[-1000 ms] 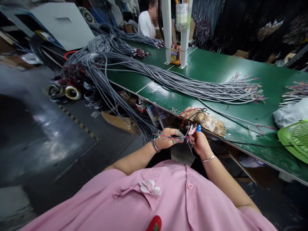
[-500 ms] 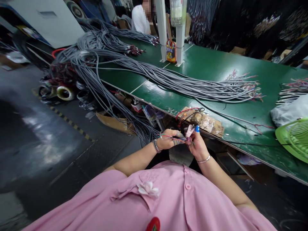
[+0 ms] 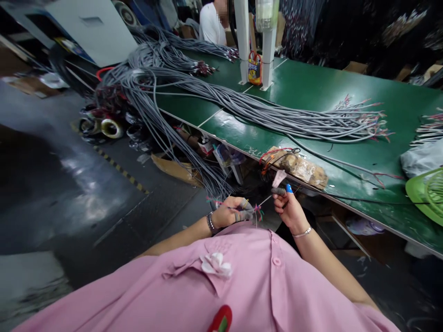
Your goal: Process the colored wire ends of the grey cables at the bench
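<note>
My left hand point(image 3: 231, 212) is closed around the end of a grey cable, and a tuft of thin coloured wires point(image 3: 256, 211) sticks out past its taped fingers. My right hand point(image 3: 286, 204), with a blue cover on the thumb tip, pinches one thin wire drawn out from that tuft, a short gap to the right of my left hand. A pink strip point(image 3: 278, 177) stands up from the right fingers. Both hands hover below the near edge of the green table point(image 3: 311, 87), above my pink shirt.
A long bundle of grey cables point(image 3: 249, 110) lies across the green table and spills off its left end toward the floor. A taped brown block point(image 3: 297, 166) sits at the table edge, a green fan point(image 3: 429, 193) at right, tape rolls point(image 3: 104, 127) on the floor, a person point(image 3: 212, 25) far behind.
My hands have drawn apart: the right hand has moved right and up, pulling a single wire out of the tuft. The left hand has dropped slightly toward my body.
</note>
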Available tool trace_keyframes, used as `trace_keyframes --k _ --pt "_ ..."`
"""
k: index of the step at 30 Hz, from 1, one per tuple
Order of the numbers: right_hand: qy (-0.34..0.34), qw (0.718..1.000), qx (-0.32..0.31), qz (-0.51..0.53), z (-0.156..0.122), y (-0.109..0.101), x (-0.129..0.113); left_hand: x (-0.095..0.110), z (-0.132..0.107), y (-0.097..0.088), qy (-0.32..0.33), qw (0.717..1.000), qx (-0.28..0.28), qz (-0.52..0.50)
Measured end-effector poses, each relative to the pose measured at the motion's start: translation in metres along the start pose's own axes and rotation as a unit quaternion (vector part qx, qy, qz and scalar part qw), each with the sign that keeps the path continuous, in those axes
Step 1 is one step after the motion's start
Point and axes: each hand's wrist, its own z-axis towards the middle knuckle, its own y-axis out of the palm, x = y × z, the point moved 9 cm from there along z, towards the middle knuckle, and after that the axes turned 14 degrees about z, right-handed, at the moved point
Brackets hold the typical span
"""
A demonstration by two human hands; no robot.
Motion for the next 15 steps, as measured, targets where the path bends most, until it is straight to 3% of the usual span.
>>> trace_keyframes --k 3,6,10,15 --pt "-0.003 1.000 0.002 -0.019 -0.007 -0.002 0.003 -0.018 -0.009 0.005 -0.082 0.988 -0.013 -0.132" --pt "-0.021 0.998 0.000 -0.064 -0.018 -0.001 0.005 -0.020 -0.011 0.008 -0.104 0.972 -0.023 -0.209" --pt "-0.096 0.981 -0.009 -0.166 -0.043 0.007 -0.003 -0.014 -0.009 0.015 -0.118 0.973 -0.042 -0.193" --pt "-0.144 0.935 -0.076 -0.316 -0.076 0.038 -0.001 -0.009 -0.005 0.039 -0.114 0.984 -0.072 -0.112"
